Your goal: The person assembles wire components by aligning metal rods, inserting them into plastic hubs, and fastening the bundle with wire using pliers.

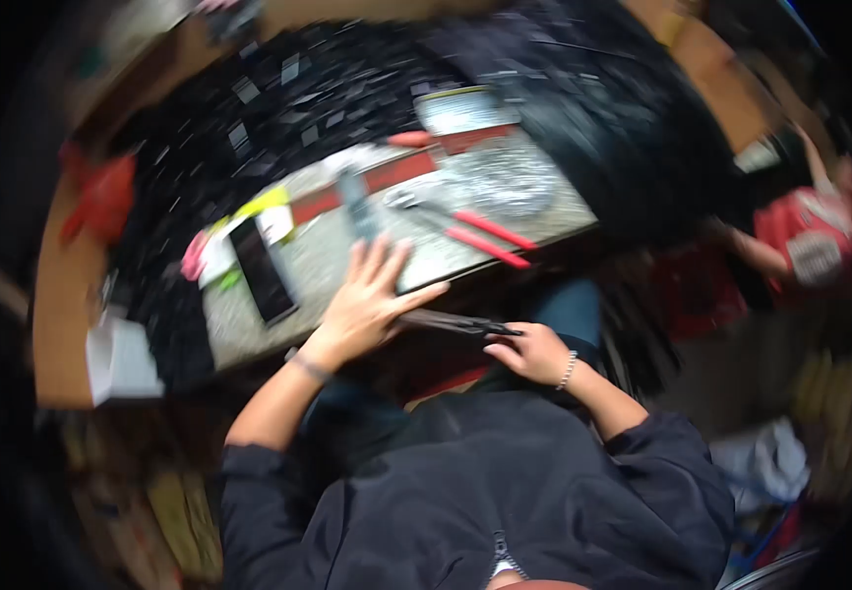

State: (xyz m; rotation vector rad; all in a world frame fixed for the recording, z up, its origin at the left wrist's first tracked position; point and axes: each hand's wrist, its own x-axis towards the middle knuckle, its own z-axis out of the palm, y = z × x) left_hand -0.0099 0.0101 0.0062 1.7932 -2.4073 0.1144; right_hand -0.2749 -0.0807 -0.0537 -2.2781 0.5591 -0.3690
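My left hand is spread, its fingertips at the front part of a pale work board. My right hand is closed round the black handle of a slim dark tool that looks like scissors. Its narrow metal end points left, to beside my left hand. On the board lie pliers with red handles, just beyond my left fingers. A narrow grey-blue object lies near my fingertips. Left of it rests a dark phone. The frame is blurred.
Crumpled clear plastic and a small box are at the board's back right. Dark material with scattered shiny pieces lies behind. A red bag and white box are left. Another person in red is at right.
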